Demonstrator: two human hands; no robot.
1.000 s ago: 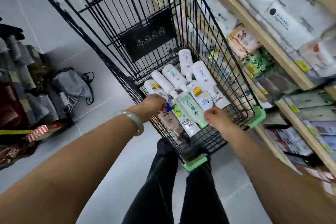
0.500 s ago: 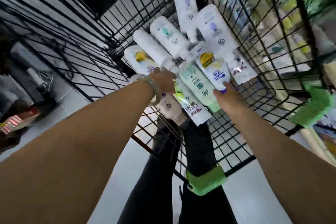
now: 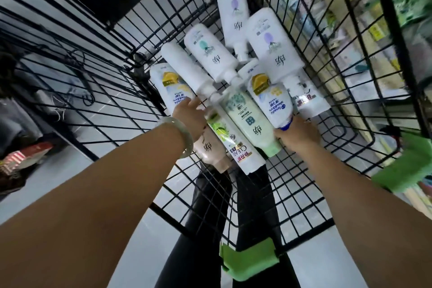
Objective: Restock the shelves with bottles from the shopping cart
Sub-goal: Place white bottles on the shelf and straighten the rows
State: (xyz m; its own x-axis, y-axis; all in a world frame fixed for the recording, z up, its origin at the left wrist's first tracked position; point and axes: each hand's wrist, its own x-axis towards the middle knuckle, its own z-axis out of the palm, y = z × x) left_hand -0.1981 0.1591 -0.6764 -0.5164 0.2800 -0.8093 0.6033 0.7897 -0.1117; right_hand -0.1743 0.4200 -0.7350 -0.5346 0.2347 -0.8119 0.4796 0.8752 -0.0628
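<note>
White bottles in black wire cart, green corner guards

This is a self-service shop, seen in one of its aisles. A black wire shopping cart with green plastic corner bumpers stands on a pale grey floor. Inside the cart lie shampoo bottles with printed brand labels. Right of the cart run blurred shelves crowded with packaged goods and carrying yellow price tags. Left of the cart, more packets are stacked low.
</note>
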